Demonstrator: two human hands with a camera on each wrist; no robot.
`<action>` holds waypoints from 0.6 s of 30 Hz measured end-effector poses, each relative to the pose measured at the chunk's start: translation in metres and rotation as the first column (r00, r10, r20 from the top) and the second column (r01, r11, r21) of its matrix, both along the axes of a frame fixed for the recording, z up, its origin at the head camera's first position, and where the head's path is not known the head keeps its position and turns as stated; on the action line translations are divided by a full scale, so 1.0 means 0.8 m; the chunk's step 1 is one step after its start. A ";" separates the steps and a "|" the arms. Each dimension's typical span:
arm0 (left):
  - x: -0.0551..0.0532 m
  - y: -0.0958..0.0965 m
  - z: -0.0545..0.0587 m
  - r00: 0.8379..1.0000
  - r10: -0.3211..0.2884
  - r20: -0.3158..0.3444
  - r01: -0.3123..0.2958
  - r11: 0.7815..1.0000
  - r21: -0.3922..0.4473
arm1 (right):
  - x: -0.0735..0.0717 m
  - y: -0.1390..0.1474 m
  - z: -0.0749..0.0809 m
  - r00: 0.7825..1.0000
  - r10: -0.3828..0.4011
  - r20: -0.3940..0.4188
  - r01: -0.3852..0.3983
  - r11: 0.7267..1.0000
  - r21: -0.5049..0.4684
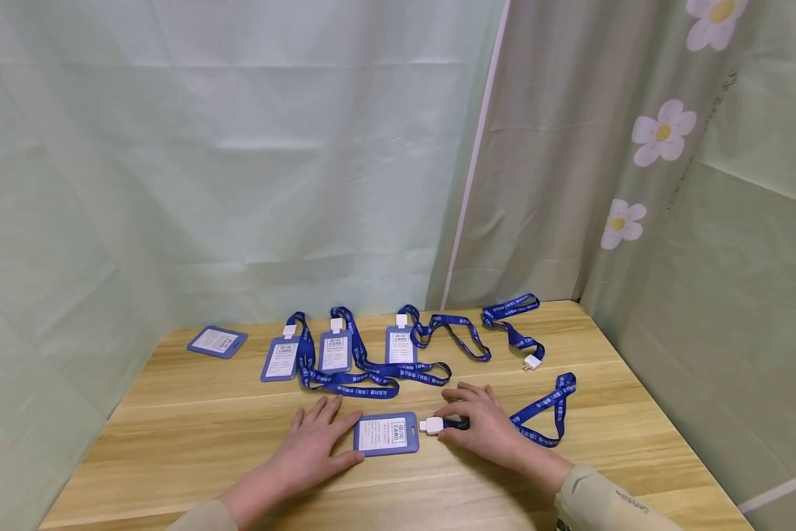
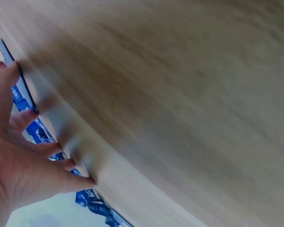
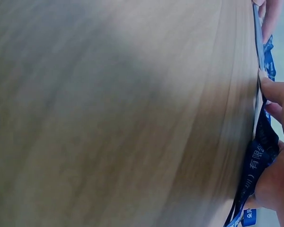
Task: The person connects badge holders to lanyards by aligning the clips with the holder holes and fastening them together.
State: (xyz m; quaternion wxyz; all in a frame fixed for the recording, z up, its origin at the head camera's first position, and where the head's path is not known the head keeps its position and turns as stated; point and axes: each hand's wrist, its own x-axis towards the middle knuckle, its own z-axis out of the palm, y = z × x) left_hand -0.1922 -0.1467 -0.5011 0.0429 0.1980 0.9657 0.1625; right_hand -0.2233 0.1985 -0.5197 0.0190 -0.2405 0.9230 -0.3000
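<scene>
A blue ID card holder (image 1: 386, 434) lies sideways on the table, its slotted end toward the right. At its left end rests my left hand (image 1: 310, 451), fingers spread; the thumb and index fingertips touch the holder's corners, and the other fingertips stand on the wood. My right hand (image 1: 484, 426) pinches a blue lanyard (image 1: 547, 409) just behind its white plastic clip (image 1: 432, 425). The clip points at the slot, a small gap away from it. Part of the strap is hidden under the right hand, and the printed strap (image 3: 256, 158) trails beneath the palm in the right wrist view.
Along the back lie three card holders (image 1: 280, 359) joined to blue lanyards (image 1: 354, 383). A loose card holder (image 1: 217, 342) sits at the far left. At the back right is a separate lanyard (image 1: 513, 324) with its clip. Curtains (image 1: 305, 184) enclose the wooden table (image 1: 172, 442).
</scene>
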 end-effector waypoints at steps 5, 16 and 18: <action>0.000 0.003 0.002 1.000 0.013 0.008 -0.013 1.000 -0.007 | -0.001 -0.001 0.001 1.000 0.006 0.007 -0.006 1.000 -0.002; 0.001 0.008 0.003 1.000 0.031 0.001 -0.031 0.999 -0.013 | -0.001 -0.004 -0.001 1.000 0.005 -0.024 -0.005 1.000 0.016; 0.002 0.009 0.003 0.999 0.033 -0.002 -0.033 0.999 -0.014 | 0.000 -0.003 -0.003 1.000 0.003 -0.028 -0.002 1.000 0.019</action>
